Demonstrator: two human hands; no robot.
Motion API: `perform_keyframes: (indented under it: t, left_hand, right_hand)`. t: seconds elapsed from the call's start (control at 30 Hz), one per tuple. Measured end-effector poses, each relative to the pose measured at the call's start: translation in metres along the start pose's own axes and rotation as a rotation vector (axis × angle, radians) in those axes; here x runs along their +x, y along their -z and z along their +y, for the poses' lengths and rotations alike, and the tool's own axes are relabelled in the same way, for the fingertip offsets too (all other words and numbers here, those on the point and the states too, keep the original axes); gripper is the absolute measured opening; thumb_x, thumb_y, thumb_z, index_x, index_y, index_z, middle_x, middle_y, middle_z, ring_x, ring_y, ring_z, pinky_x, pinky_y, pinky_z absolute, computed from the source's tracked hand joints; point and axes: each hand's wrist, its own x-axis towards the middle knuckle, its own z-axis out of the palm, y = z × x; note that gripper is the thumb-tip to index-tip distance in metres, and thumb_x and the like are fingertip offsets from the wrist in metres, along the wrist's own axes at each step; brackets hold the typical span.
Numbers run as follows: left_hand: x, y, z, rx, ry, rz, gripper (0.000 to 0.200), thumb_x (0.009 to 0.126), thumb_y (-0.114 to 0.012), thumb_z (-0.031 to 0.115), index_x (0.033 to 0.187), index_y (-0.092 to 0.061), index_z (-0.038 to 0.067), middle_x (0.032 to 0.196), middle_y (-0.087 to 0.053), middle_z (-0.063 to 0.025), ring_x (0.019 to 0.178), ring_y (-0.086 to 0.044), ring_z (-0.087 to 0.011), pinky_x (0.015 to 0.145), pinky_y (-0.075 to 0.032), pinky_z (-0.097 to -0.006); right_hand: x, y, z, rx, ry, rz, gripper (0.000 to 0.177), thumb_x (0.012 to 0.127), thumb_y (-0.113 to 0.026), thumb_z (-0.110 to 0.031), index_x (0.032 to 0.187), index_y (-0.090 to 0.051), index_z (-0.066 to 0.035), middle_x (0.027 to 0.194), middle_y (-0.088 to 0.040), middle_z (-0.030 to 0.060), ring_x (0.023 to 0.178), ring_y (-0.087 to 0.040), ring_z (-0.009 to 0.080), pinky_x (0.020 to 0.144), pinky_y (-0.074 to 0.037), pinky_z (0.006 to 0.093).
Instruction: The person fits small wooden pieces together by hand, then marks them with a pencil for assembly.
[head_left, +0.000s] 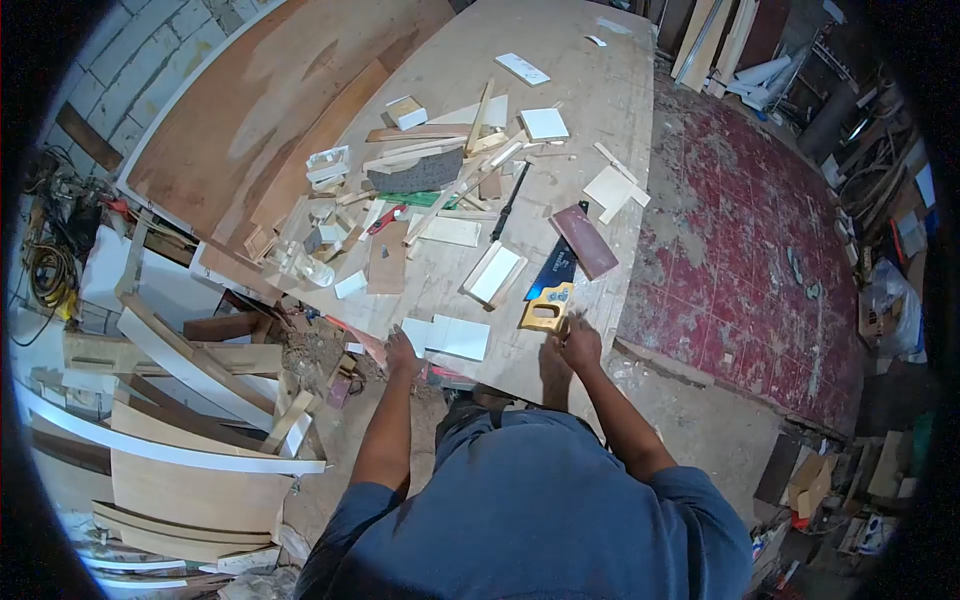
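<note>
My left hand (402, 352) is at the near edge of the wooden worktable, fingers extended beside the left end of a white board piece (459, 337). It looks open, and touch with the board is hard to make out. My right hand (581, 343) rests by the table edge just right of the yellow handle of a handsaw (547, 307). Its fingers are slightly bent and apart, not wrapped around the handle. The saw's dark blade points away from me, partly covered by a reddish-brown board (585, 242). A white-topped block (494, 273) lies left of the saw.
Wood offcuts (415, 172), a black bar-like tool (511, 201) and a red-handled tool (387, 219) lie on the worktable (590, 90). A glass jar (318, 273) stands at its left corner. Curved wooden strips (190, 450) are stacked left; red tiled floor (740, 250) lies right.
</note>
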Motion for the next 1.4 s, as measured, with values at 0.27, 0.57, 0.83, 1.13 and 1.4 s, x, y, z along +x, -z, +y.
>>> perform_keyframes:
  t: [0.27, 0.57, 0.83, 1.13, 1.4]
  left_hand:
    - [0.003, 0.002, 0.001, -0.002, -0.246, 0.018, 0.117, 0.06, -0.083, 0.018, 0.15, -0.012, -0.004, 0.143, -0.04, -0.0219, 0.129, -0.041, -0.037, 0.11, -0.034, -0.0443]
    - [-0.006, 0.028, 0.049, 0.041, -0.501, 0.024, 0.097, 0.067, -0.068, 0.0, 0.15, -0.019, 0.002, 0.138, -0.045, -0.0174, 0.122, -0.047, -0.0347, 0.103, -0.042, -0.0428]
    - [-0.004, 0.018, 0.065, -0.004, -0.622, 0.058, 0.092, 0.069, -0.063, -0.005, 0.15, -0.021, 0.004, 0.136, -0.049, -0.0162, 0.124, -0.047, -0.0352, 0.103, -0.042, -0.0447]
    - [-0.013, -0.007, 0.068, -0.155, -0.646, 0.059, 0.092, 0.074, -0.064, 0.001, 0.152, -0.016, 0.005, 0.142, -0.042, -0.0217, 0.133, -0.039, -0.0373, 0.111, -0.034, -0.0471]
    - [-0.033, -0.007, 0.061, -0.051, -0.46, -0.056, 0.114, 0.073, -0.078, 0.036, 0.154, -0.003, 0.006, 0.158, -0.013, -0.023, 0.144, -0.019, -0.0428, 0.114, -0.023, -0.0595]
  right_hand:
    - [-0.068, 0.004, 0.051, 0.125, -0.06, 0.062, 0.031, 0.078, -0.068, -0.01, 0.107, -0.059, -0.005, 0.088, -0.064, 0.0206, 0.084, -0.06, 0.0414, 0.073, -0.048, 0.0501]
    - [-0.091, -0.002, 0.062, 0.276, -0.132, 0.116, 0.021, 0.08, -0.06, -0.003, 0.1, -0.061, -0.007, 0.084, -0.063, 0.0172, 0.081, -0.062, 0.0369, 0.069, -0.049, 0.045]
    - [-0.098, -0.017, 0.07, 0.253, -0.108, 0.122, 0.02, 0.078, -0.066, -0.003, 0.097, -0.063, -0.007, 0.081, -0.065, 0.0159, 0.075, -0.065, 0.0341, 0.065, -0.05, 0.0404]
    - [-0.109, -0.007, 0.059, 0.213, -0.101, 0.024, 0.02, 0.078, -0.068, -0.006, 0.097, -0.064, -0.009, 0.08, -0.066, 0.0139, 0.074, -0.066, 0.031, 0.066, -0.051, 0.0404]
    - [-0.11, -0.006, 0.056, 0.227, -0.12, -0.074, 0.019, 0.081, -0.066, -0.01, 0.099, -0.064, -0.008, 0.091, -0.067, 0.0145, 0.088, -0.064, 0.0346, 0.074, -0.052, 0.0435]
